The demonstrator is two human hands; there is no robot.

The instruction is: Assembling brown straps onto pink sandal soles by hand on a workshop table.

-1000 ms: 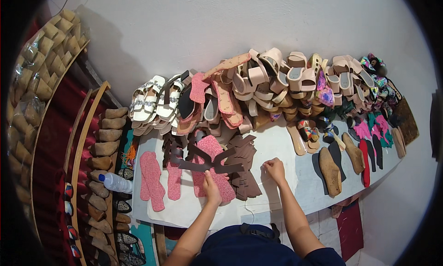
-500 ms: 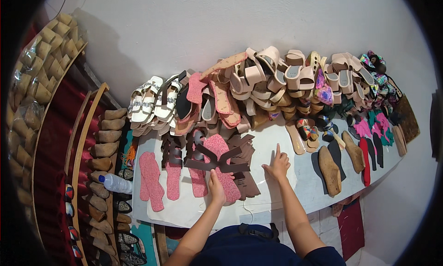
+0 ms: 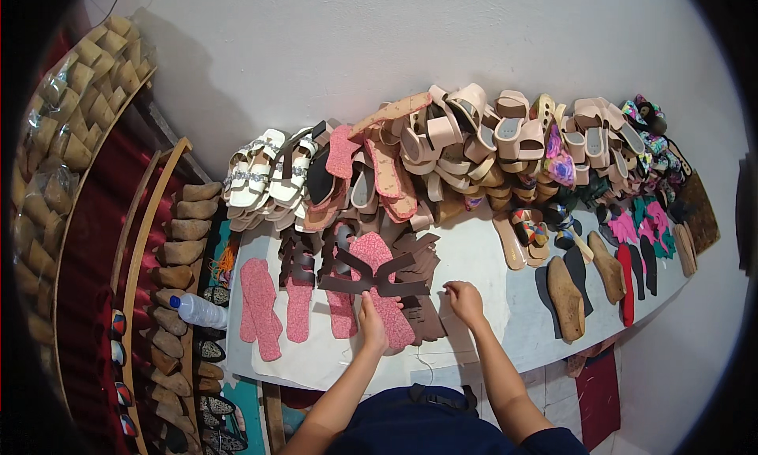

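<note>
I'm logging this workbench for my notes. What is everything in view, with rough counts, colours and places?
pink textured insole cutouts: several, pink, flat on the table's left part
dark brown strap pieces: several, brown, across the pink insoles by the left hand
white table: one, white, centre
white strappy sandals: a few, white, back left
beige sandals heap: many, beige, along the wall
wooden shoe lasts: a few, tan, table right
clear plastic bottle: one, blue cap, left of table
left hand: on a pink insole
right hand: on the table, fingers curled

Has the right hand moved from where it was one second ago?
Yes. The right hand moved from the bare white table leftward, toward the dark brown strap pieces.
</note>
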